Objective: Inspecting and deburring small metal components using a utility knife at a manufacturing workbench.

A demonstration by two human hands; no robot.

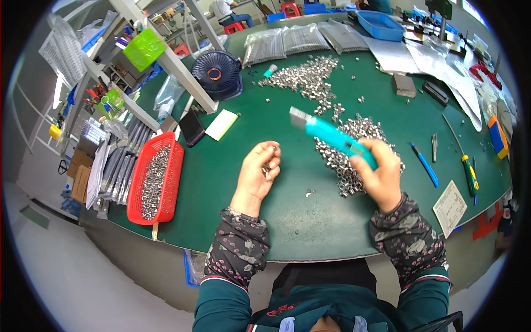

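Work appears partway along: small metal pieces (156, 185) lie in the red basket (178, 166) at left, while a loose pile (342, 172) at right of centre is seemingly left to handle. At centre, the left hand (259, 172), palm turned inward, curls its fingers around a few pieces; the right hand (383, 172) grasps a teal-handled tool (334, 136), angled toward upper left.

Bright light; soft glare on green tabletop (301, 235); edges bent, corners black.
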